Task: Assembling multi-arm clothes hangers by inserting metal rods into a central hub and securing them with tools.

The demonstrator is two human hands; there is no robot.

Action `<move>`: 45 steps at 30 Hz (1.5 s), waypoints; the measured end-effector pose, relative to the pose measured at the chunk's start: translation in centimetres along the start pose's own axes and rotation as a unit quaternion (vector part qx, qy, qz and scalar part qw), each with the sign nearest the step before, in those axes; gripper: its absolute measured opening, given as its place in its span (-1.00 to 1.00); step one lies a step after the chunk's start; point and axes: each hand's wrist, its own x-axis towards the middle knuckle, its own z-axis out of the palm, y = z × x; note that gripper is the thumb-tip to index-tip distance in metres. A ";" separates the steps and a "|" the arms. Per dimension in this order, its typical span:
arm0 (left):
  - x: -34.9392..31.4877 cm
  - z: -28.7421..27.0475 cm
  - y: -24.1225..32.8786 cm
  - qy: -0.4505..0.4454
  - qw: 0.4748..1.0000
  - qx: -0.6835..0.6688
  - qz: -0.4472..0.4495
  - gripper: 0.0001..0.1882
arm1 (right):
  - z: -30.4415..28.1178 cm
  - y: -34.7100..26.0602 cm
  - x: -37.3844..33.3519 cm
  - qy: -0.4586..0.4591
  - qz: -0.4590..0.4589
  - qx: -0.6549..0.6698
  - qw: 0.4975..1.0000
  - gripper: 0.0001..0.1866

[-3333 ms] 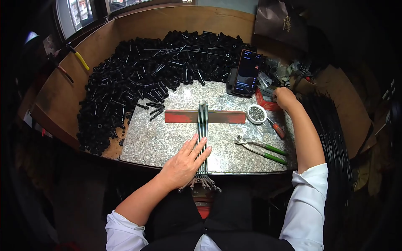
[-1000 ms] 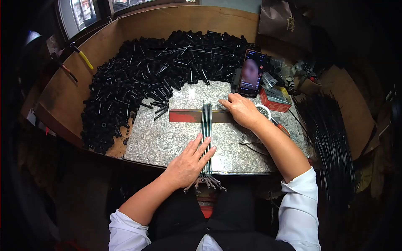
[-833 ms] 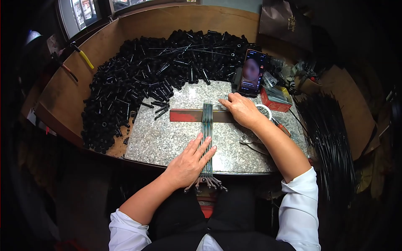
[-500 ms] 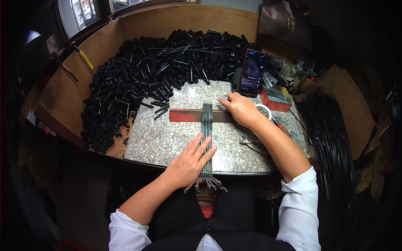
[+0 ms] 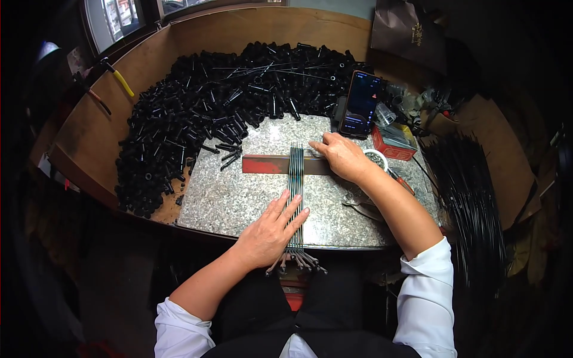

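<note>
Left hand (image 5: 264,235): the grip is wide, fingers straight and spread, laid palm down over the lower part of the rod bundle.
Right hand (image 5: 346,160): the grip is narrow, fingers curled, fingertips just beside the far ends of the bundle; whether they pinch something small, I cannot tell.
Rod bundle (image 5: 296,179): thin, dark, shiny rods side by side, lying lengthwise on the surface and across the bar; their greyish knobbed ends (image 5: 298,260) fan out past the near edge.
Bar (image 5: 265,164): long, straight, worn red and dark brown, set crosswise under the rods, its right end hidden by the right hand.
Surface (image 5: 230,203): grey speckled stone slab.
Beside the right forearm: round white tub (image 5: 384,159) of small metallic pieces, red-handled tool (image 5: 406,185) and grey metal pliers (image 5: 358,201), all partly covered.
Beyond the right hand: red cardboard box (image 5: 393,149) and dark-screened phone (image 5: 359,107), propped up.
Far and left side: large heap of black tubular parts (image 5: 197,107).
Far right: long sheaf of thin black strands (image 5: 471,191).
</note>
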 end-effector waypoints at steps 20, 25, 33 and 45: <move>0.1 -0.4 0.1 -0.009 1.000 -0.016 0.000 -0.26 | -0.3 0.0 0.4 0.020 -0.025 -0.013 0.999 -0.60; 0.1 -0.7 0.2 -0.021 0.999 -0.030 -0.006 -0.08 | -0.1 0.3 0.2 0.017 -0.024 -0.007 1.000 -0.56; 0.2 -0.7 0.2 -0.024 0.999 -0.025 -0.006 0.01 | -0.3 0.0 0.4 0.017 -0.025 -0.013 0.999 -0.61; 0.1 -0.7 0.2 -0.023 0.999 -0.025 -0.005 0.01 | -0.3 -0.4 0.9 0.015 -0.021 -0.008 1.000 -0.64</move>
